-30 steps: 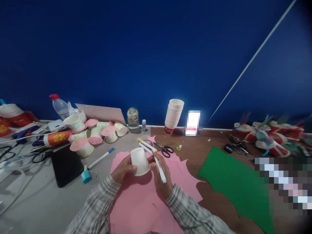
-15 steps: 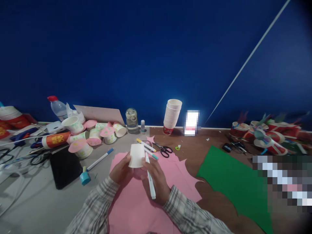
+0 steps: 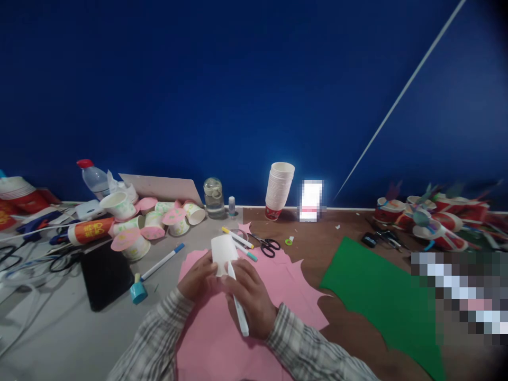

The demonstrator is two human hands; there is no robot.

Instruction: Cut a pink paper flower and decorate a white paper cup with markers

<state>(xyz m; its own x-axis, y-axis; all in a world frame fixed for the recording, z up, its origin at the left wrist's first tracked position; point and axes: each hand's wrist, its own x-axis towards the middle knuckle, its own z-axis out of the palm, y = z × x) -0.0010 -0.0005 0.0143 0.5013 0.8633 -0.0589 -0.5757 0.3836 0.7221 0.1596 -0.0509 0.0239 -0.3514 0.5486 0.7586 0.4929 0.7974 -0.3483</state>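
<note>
A white paper cup [image 3: 223, 251] is held over the pink paper [image 3: 226, 338], its plain side turned up. My left hand [image 3: 199, 276] is closed round the cup's left side and lower edge. In my right hand [image 3: 251, 296] is a white marker [image 3: 240, 313], gripped like a pen with its tip end against or very near the cup's surface. Whether the tip touches is too small to tell. Just beyond the cup lie a yellow-capped marker [image 3: 243, 239], a teal-ended marker [image 3: 248, 252] and black-handled scissors [image 3: 269, 247].
Stacked paper cups [image 3: 280, 188] stand at the back, beside a water jar [image 3: 214, 198]. Pink-trimmed cups [image 3: 174, 218], a blue-capped marker [image 3: 162, 262], a black tablet-like slab [image 3: 106, 275] and a turquoise bottle [image 3: 138, 292] are leftward. Green paper [image 3: 381, 296] and red cups [image 3: 440, 233] lie rightward.
The cup has tilted in my left hand, its lower edge shifting right. My right hand and the marker have moved slightly left and down along the cup.
</note>
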